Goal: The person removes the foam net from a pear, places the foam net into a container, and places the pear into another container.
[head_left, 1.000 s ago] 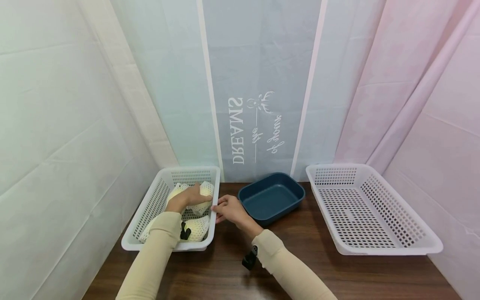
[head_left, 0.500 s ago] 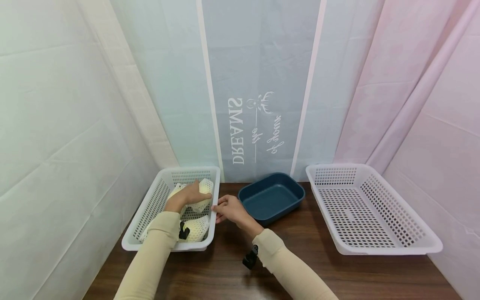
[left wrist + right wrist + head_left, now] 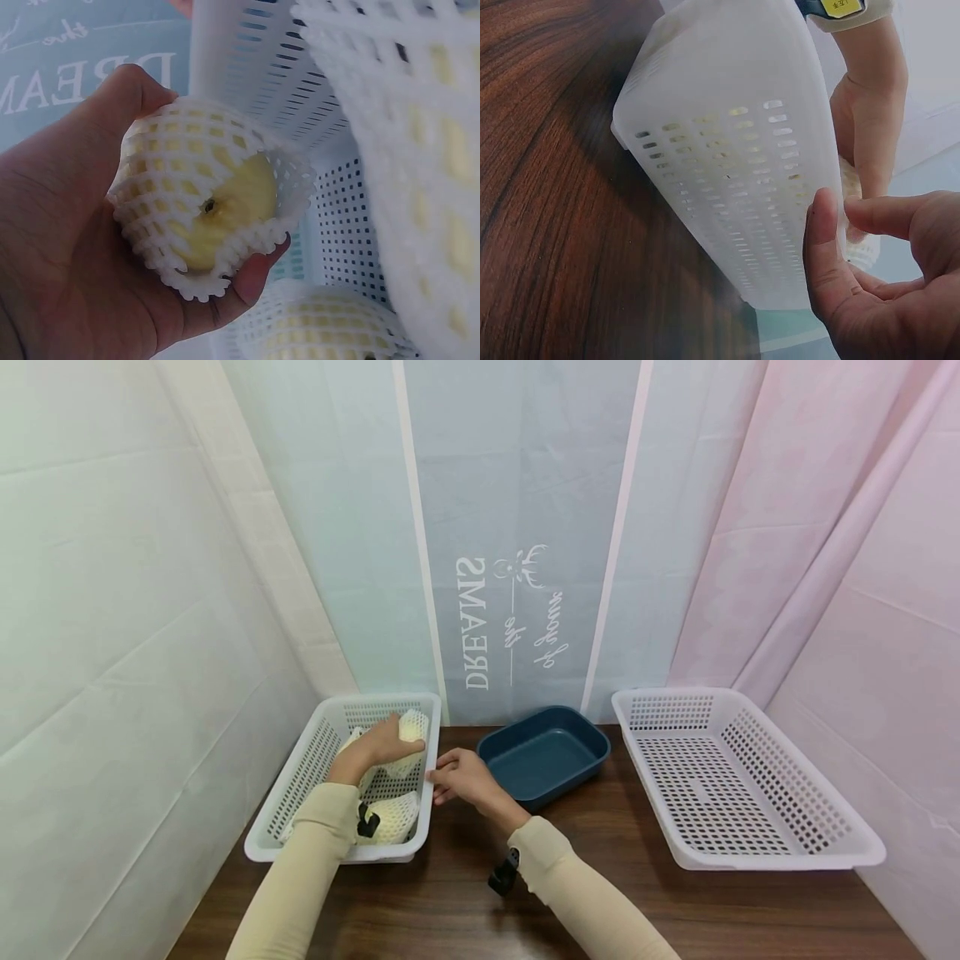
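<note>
In the left wrist view my left hand (image 3: 97, 225) grips a pale yellow fruit (image 3: 232, 210) in a white foam net, thumb on one side and fingers curled underneath. Its bare end with a small dark spot faces the camera. In the head view this left hand (image 3: 378, 745) is inside the left white basket (image 3: 264, 827), near its far right corner. More netted fruits (image 3: 393, 820) lie in that basket, partly hidden by my forearm. My right hand (image 3: 468, 777) pinches the basket's right rim, one digit against the outer wall (image 3: 727, 180) and another at the rim's edge.
A dark blue rectangular dish (image 3: 543, 760) stands behind my right hand. Farther right is another white perforated basket (image 3: 678, 839) with nothing in it. Both stand on a brown wooden table (image 3: 450, 910), with a printed curtain (image 3: 525, 485) behind and pale cloth on both sides.
My left hand has moved slightly away from me and upward with the netted fruit. My right hand has shifted a little to the right at the rim.
</note>
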Demonstrator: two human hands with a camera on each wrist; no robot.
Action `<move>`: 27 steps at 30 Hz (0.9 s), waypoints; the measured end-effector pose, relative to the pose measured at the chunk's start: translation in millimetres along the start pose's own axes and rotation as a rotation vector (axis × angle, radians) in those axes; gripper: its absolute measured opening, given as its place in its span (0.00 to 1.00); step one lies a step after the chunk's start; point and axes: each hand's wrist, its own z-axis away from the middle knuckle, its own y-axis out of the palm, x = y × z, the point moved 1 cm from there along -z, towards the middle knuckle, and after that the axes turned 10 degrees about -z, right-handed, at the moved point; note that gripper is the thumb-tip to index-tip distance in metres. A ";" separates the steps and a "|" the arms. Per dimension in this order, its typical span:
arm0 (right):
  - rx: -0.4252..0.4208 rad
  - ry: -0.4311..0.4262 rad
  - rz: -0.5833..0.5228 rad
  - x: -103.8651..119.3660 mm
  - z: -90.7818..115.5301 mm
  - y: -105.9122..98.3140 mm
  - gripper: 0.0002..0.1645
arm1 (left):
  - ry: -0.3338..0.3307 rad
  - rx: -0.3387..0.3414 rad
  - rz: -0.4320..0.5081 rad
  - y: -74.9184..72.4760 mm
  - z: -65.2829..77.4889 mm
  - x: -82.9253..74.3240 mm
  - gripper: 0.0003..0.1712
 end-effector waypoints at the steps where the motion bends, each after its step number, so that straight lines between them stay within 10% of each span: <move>1: -0.002 -0.001 0.002 0.1 -0.3 -0.6 0.21 | 0.007 -0.006 0.000 -0.6 0.1 -0.7 0.60; 27: -0.003 -0.084 0.038 22.7 -1.4 -20.6 0.25 | 0.077 -0.154 -0.025 -17.0 5.2 -25.3 0.54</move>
